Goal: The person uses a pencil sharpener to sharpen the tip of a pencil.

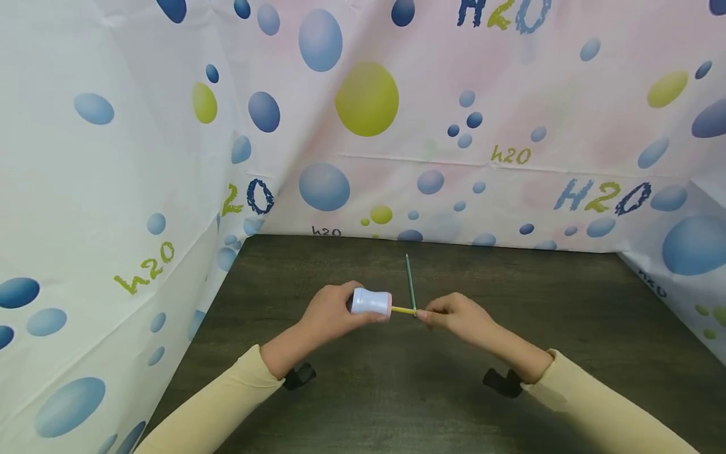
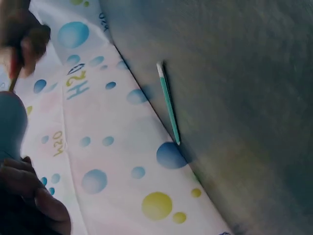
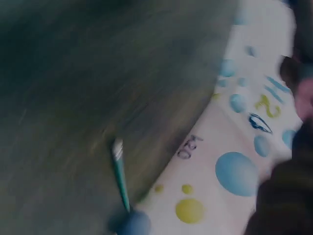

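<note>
My left hand [image 1: 329, 312] grips a small white, waisted container [image 1: 368, 301] with a pink rim [image 1: 389, 305], tipped on its side so the rim faces right. Between the fingertips of my right hand [image 1: 462, 318] a thin yellow stick [image 1: 403, 309], pencil-like, is pinched. Its left end meets the pink-rimmed end of the container; how far it reaches in cannot be told. A green pencil [image 1: 410, 277] with a white end lies on the table beyond the hands. In the left wrist view the container [image 2: 12, 122] shows at the left edge, partly cut off.
The dark wooden table [image 1: 374, 403] is backed by a white sheet [image 1: 454, 202] printed with blue and green dots and "H2O" lettering, which also rises on both sides. Black straps or mounts [image 1: 299, 376] show under both wrists.
</note>
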Available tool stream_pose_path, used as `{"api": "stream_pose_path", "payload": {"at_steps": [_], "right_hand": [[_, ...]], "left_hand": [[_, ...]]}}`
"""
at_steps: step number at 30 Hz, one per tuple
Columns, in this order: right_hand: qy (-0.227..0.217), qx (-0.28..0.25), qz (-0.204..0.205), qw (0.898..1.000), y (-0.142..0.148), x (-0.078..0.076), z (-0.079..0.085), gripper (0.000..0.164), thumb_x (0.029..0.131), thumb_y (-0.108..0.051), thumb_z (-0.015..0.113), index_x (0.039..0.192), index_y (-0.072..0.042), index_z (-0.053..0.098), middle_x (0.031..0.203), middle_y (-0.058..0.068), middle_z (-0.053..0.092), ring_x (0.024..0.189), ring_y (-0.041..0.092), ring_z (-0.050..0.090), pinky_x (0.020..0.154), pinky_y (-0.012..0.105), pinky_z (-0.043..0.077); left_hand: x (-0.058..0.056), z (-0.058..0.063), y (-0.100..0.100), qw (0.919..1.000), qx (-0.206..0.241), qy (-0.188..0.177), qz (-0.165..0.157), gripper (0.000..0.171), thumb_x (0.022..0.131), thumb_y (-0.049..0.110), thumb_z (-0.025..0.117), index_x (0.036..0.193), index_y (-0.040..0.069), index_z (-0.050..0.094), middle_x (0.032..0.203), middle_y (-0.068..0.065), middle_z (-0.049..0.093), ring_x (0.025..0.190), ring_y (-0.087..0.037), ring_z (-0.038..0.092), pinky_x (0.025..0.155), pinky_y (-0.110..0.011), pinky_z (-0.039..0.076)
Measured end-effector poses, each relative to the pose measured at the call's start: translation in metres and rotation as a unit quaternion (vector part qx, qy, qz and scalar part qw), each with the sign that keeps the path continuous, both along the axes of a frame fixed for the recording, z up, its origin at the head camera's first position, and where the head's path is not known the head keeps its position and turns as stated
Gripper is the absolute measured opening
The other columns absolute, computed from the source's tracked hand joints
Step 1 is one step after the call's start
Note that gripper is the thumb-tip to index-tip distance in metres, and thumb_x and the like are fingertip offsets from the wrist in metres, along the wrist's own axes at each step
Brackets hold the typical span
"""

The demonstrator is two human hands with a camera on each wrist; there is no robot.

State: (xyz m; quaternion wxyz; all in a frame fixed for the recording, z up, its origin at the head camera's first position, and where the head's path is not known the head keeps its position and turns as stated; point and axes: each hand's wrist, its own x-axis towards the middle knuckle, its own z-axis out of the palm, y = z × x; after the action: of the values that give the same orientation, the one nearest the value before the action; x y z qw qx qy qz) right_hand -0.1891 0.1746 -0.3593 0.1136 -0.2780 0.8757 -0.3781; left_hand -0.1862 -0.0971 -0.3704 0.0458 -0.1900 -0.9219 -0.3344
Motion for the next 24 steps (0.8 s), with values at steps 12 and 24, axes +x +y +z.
{"api": "stream_pose_path", "payload": {"at_steps": [12, 24], "right_hand": [[0.120, 0.061, 0.032, 0.990, -0.001, -0.006, 0.014, 0.058, 0.108, -0.049, 0.042, 0.113, -0.002, 0.075, 0.066, -0.006, 0.062, 0.055, 0.006, 0.052, 0.055, 0.028, 0.046], [0.731, 0.040, -0.016, 0.681, 0.000, -0.020, -0.021, 0.030, 0.110, -0.029, 0.048, 0.102, -0.009, 0.069, 0.070, 0.002, 0.048, 0.053, 0.015, 0.038, 0.044, 0.024, 0.027]], "left_hand": [[-0.002, 0.008, -0.007, 0.9984, 0.025, -0.031, 0.040, 0.044, 0.087, 0.043, 0.079, 0.104, 0.002, 0.072, 0.081, -0.007, 0.073, 0.065, -0.011, 0.058, 0.055, -0.024, 0.045], [-0.009, 0.008, -0.012, 0.9740, 0.134, -0.182, 0.010, 0.058, 0.091, 0.060, 0.066, 0.094, 0.003, 0.071, 0.061, 0.000, 0.054, 0.051, -0.011, 0.047, 0.050, -0.025, 0.042]]}}
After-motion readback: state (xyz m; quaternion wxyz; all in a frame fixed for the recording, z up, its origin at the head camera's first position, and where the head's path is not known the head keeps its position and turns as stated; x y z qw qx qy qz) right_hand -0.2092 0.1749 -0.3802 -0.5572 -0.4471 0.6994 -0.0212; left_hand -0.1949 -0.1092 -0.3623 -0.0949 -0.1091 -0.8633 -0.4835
